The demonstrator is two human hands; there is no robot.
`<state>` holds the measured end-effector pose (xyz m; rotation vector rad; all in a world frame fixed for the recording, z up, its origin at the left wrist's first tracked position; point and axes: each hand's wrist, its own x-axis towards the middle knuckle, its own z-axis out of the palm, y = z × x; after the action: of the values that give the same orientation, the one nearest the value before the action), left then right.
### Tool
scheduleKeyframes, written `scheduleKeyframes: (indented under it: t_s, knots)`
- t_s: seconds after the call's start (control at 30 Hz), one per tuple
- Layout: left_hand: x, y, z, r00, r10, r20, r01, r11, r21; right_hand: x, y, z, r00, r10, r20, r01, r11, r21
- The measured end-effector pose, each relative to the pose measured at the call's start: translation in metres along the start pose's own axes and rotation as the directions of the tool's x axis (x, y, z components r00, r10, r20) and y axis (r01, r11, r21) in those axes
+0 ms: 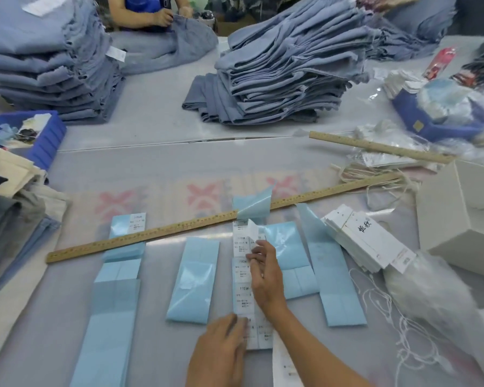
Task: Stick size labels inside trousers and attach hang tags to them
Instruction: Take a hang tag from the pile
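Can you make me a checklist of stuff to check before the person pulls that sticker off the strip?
1. Right hand pinches the white label that curls up from the strip: ok.
2. Left hand presses the near end of the label strip flat on the table: ok.
3. Hang tags are stacked close by on the right: ok.
4. Trousers are piled across the table, none laid out near the hands: not ok.
5. Long wooden ruler lies beyond the hands, off the white labels: ok.
6. Label's printed size is right: cannot tell, too blurred.

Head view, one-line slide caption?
Right hand peels a size label off the sheet; left hand presses it down.
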<state>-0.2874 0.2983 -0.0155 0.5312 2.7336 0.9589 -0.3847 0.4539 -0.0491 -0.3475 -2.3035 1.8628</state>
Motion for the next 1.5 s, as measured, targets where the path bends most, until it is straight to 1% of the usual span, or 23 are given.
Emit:
scheduleKeyframes:
  t_s: [0.03,0.1,0.17,0.23,0.3,0.43,0.5,0.57,0.6,0.67,0.73,0.8,0.87,0.97,1.03,1.1,1.17,1.23,1.3,1.33,1.4,1.43,1.5]
  knots:
    - [-0.005,0.000,0.006,0.996,0.011,0.083,-0.021,0.993,0.120,0.004,-0.004,-0.003,0.999,0.043,0.010,-0.043,0.999,0.030]
    - [-0.008,0.007,0.004,0.991,-0.033,0.127,-0.007,0.953,0.303,0.011,-0.013,-0.015,0.981,0.185,0.060,-0.193,0.960,0.201]
    - [-0.006,0.013,0.005,0.987,-0.071,0.143,0.015,0.934,0.358,0.015,-0.025,-0.034,0.927,0.333,0.174,-0.375,0.796,0.475]
    - [-0.008,0.014,0.008,0.985,-0.098,0.143,0.035,0.921,0.387,0.015,-0.041,-0.059,0.902,0.371,0.222,-0.427,0.682,0.594]
    - [-0.007,0.017,0.009,0.988,-0.099,0.117,0.045,0.918,0.395,0.003,-0.066,-0.085,0.916,0.346,0.204,-0.389,0.638,0.665]
    - [-0.015,0.034,-0.008,0.989,-0.127,0.071,0.102,0.954,0.284,-0.068,-0.114,-0.141,0.950,0.280,0.140,-0.261,0.466,0.845]
    - [-0.030,0.047,-0.014,0.993,-0.100,-0.066,0.111,0.977,0.185,-0.123,-0.122,-0.167,0.954,0.279,0.107,-0.215,0.394,0.894]
    - [-0.055,0.061,-0.013,0.980,-0.059,-0.188,0.077,0.993,0.088,-0.178,-0.122,-0.183,0.936,0.339,0.100,-0.222,0.344,0.912]
    - [-0.070,0.069,-0.009,0.976,-0.078,-0.202,0.086,0.996,0.034,-0.203,-0.120,-0.185,0.915,0.390,0.101,-0.239,0.325,0.915]
    - [-0.095,0.082,-0.003,0.970,-0.194,-0.147,0.189,0.981,-0.049,-0.241,-0.112,-0.186,0.868,0.489,0.087,-0.261,0.300,0.918]
    - [-0.105,0.093,-0.001,0.948,-0.290,-0.127,0.284,0.957,-0.065,-0.264,-0.105,-0.187,0.840,0.541,0.040,-0.223,0.277,0.935]
    - [-0.106,0.102,-0.004,0.939,-0.298,-0.174,0.273,0.950,-0.153,-0.273,-0.102,-0.187,0.830,0.557,0.004,-0.184,0.267,0.946]
    - [-0.109,0.107,-0.004,0.951,-0.241,-0.191,0.203,0.959,-0.200,-0.276,-0.102,-0.186,0.823,0.568,-0.014,-0.172,0.273,0.947]
    - [-0.125,0.108,0.002,0.988,-0.057,-0.144,0.047,0.996,-0.073,-0.277,-0.102,-0.184,0.807,0.589,-0.029,-0.161,0.267,0.950]
    - [-0.135,0.107,0.007,0.989,0.007,-0.145,-0.006,1.000,0.006,-0.277,-0.100,-0.183,0.802,0.596,-0.037,-0.152,0.263,0.953]
    - [-0.137,0.106,0.009,0.982,0.007,-0.187,0.001,0.999,0.045,-0.278,-0.098,-0.181,0.809,0.585,-0.054,-0.138,0.278,0.951]
    - [-0.131,0.107,0.008,0.988,-0.039,-0.150,0.046,0.998,0.039,-0.279,-0.101,-0.177,0.797,0.593,-0.111,-0.110,0.323,0.940]
    - [-0.121,0.111,0.006,0.983,-0.164,-0.083,0.164,0.986,0.001,-0.280,-0.102,-0.173,0.755,0.618,-0.218,-0.069,0.406,0.911]
    - [-0.102,0.120,0.003,0.974,-0.167,-0.151,0.158,0.985,-0.072,-0.281,-0.104,-0.171,0.713,0.589,-0.381,-0.021,0.560,0.828]
    - [-0.089,0.128,0.002,0.974,-0.120,-0.192,0.104,0.990,-0.091,-0.280,-0.104,-0.170,0.694,0.540,-0.476,-0.007,0.666,0.746]
    - [-0.053,0.151,0.005,0.974,0.032,-0.226,-0.053,0.995,-0.087,-0.277,-0.098,-0.164,0.656,0.422,-0.625,-0.062,0.856,0.514]
    - [-0.030,0.163,0.009,0.969,0.105,-0.223,-0.125,0.989,-0.077,-0.277,-0.095,-0.160,0.634,0.381,-0.673,-0.111,0.906,0.408]
    - [0.022,0.190,0.023,0.962,0.223,-0.161,-0.226,0.974,0.000,-0.277,-0.092,-0.150,0.603,0.347,-0.718,-0.178,0.936,0.303]
